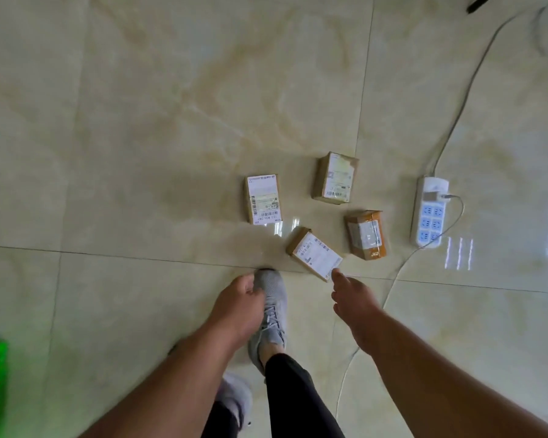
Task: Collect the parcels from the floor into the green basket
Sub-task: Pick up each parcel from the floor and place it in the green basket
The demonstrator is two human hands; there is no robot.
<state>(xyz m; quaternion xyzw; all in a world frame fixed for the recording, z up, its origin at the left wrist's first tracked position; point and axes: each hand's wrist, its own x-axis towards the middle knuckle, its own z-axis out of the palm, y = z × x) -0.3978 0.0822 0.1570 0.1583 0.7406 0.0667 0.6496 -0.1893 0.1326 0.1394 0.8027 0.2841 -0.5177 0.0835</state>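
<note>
Head view: right hand (350, 294), fingers loosely together and empty, fingertip at nearest parcel (314, 252)'s near corner, long axis diagonal; left hand (239, 298) curled, farther.

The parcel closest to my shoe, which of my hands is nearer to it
Right. The right hand has its fingertips at the parcel's near corner; the left hand hangs off to its left, over the grey shoe.

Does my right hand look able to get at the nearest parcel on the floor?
Probably yes: the right hand reaches toward the nearest parcel, fingertips at its near corner, nothing lying between them.
</note>
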